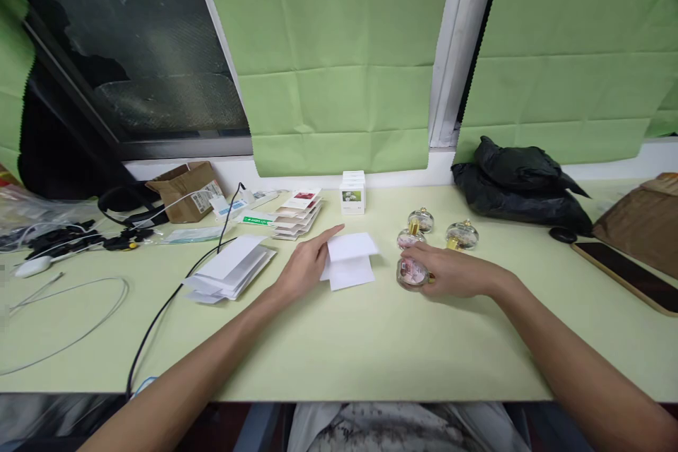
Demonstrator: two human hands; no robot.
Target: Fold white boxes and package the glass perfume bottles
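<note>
My left hand [307, 265] rests on the pale green table [339, 353], its fingers touching the left edge of a folded white card insert [350, 259]. My right hand [450, 270] grips a round glass perfume bottle [412, 272] lying on its side, with pink petals inside and a gold neck. Three more round bottles stand just behind it: one [409, 236] close by, one [421, 219] further back and one [462, 234] to the right. A stack of small white boxes [352, 193] stands at the back centre.
A pile of flat white card blanks [232, 268] lies left of my left hand, printed flat cartons [296, 214] behind it. A black cable [174, 296] crosses the table. A black plastic bag [522, 187], a phone [628, 275] and brown paper [643, 219] sit at the right.
</note>
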